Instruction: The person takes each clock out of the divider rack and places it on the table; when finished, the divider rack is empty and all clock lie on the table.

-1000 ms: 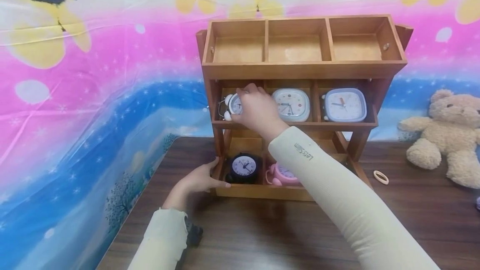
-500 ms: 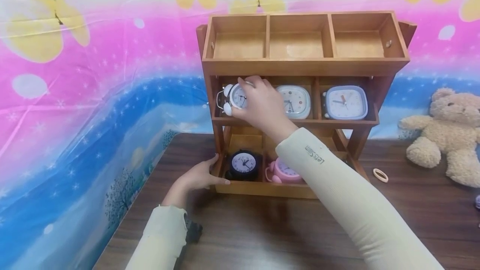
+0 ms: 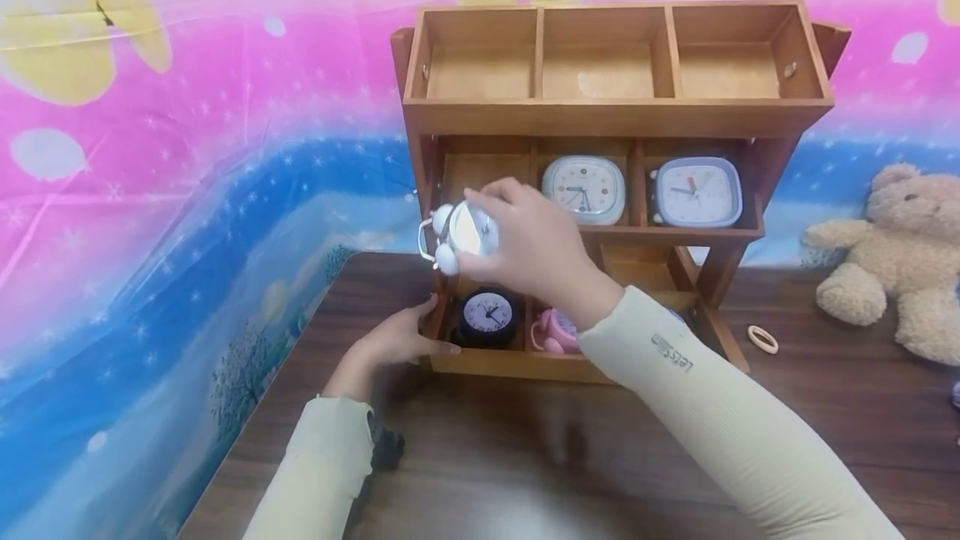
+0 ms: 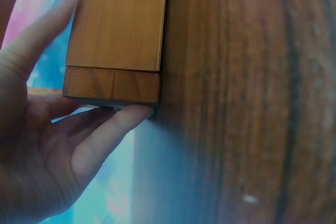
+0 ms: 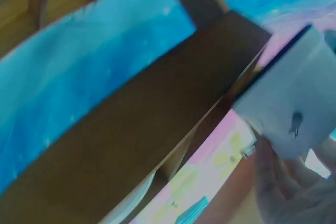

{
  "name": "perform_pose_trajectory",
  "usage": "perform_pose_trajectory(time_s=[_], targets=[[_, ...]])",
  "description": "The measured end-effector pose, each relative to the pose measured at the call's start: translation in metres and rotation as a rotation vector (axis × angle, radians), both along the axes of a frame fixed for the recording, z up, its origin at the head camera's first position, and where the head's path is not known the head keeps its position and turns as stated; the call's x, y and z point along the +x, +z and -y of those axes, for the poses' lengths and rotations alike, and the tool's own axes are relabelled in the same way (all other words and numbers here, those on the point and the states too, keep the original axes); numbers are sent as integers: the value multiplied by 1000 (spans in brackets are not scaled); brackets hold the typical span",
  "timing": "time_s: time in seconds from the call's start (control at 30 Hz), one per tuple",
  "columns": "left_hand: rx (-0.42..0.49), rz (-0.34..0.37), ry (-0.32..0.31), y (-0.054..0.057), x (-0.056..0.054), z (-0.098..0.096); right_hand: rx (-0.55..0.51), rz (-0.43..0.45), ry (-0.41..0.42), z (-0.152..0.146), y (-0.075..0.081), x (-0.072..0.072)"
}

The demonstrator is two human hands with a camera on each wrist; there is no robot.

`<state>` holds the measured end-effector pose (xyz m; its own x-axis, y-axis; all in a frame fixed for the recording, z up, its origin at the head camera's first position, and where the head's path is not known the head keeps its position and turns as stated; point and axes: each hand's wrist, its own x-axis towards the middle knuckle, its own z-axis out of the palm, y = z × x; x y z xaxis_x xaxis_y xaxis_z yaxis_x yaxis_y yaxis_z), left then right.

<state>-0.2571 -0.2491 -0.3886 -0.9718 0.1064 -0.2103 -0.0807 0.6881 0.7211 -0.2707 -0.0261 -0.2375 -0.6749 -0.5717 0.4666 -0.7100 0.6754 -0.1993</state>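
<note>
My right hand grips a white twin-bell alarm clock, tilted sideways with its bells and handle pointing left. The clock is in front of the middle tier's left compartment on the wooden shelf. In the right wrist view the clock's pale back shows, fingers wrapped at its lower edge. My left hand holds the lower tier's left front corner, thumb along the front board. A black alarm clock sits just behind that corner. Beside it is a pink alarm clock, partly hidden by my right forearm.
A pale green clock and a lavender-blue clock stand in the middle tier. Right of the shelf, a wooden ring and a teddy bear rest on the dark wooden table. A patterned cloth hangs behind.
The white alarm clock has come out of the middle tier's left compartment, toward me and downward in my right hand. My left hand stays at the shelf's corner.
</note>
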Motion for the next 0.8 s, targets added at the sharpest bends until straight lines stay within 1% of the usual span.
perform_pose_trajectory(time_s=[0.1,0.17,0.27,0.33,0.37,0.5,0.63,0.73,0.8], targets=[[15,-12,-1,1,-1,1,56,92,24,-3,-10,13],[32,-23,-2,2,-2,2,93,141,33,-5,-19,21],[42,-32,-6,3,-2,3,127,196,42,-9,-35,30],[29,-29,2,4,-3,4,135,227,50,-12,-47,33],[20,-22,16,4,-3,4,136,240,53,-13,-53,35],[-22,-6,46,4,-5,3,169,282,80,-15,-73,38],[-49,2,60,3,-5,1,219,327,110,-15,-90,43],[-59,6,64,0,-4,0,249,328,133,-14,-102,45],[-62,1,63,-2,-3,-2,265,305,145,-13,-109,45]])
